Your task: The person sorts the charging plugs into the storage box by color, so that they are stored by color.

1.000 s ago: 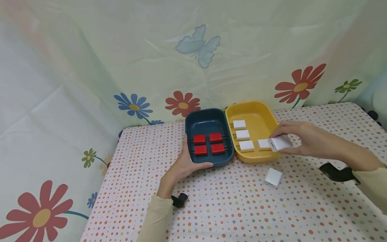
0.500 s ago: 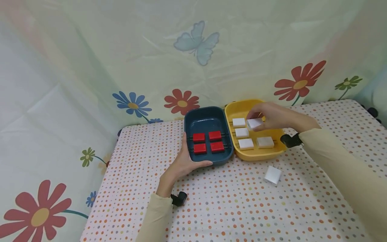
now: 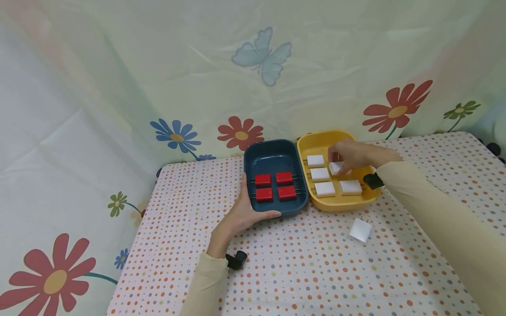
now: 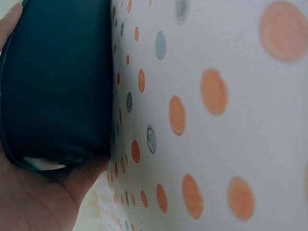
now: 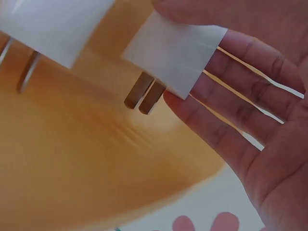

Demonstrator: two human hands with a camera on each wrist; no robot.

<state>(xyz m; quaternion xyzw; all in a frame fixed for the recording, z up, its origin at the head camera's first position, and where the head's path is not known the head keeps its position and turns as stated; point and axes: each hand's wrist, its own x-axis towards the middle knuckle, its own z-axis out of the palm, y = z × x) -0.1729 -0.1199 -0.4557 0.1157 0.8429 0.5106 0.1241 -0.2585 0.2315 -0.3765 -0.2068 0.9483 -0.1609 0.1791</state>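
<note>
My left hand (image 3: 244, 214) holds the near left corner of a dark blue tray (image 3: 272, 161), thumb along the front wall and fingers along the left side. Red plug chargers (image 3: 264, 194) lie in that tray, in two columns. In the yellow tray (image 3: 322, 140) beside it, my right hand (image 3: 354, 153) pinches a white plug charger (image 5: 175, 50) between thumb and fingers; its two metal prongs show in the right wrist view. A column of white chargers (image 3: 319, 174) lies along that tray's left side, and another white charger (image 3: 350, 187) sits near its front right.
One loose white charger (image 3: 360, 231) lies on the dotted tablecloth (image 3: 300, 272), in front of the yellow tray. A hanging cloth with flowers and a butterfly (image 3: 262, 55) rises behind the trays, close to their far rims.
My right hand has carried the white charger from the yellow tray's right front side inward and lowered it behind the front right charger. My left hand stays on the blue tray.
</note>
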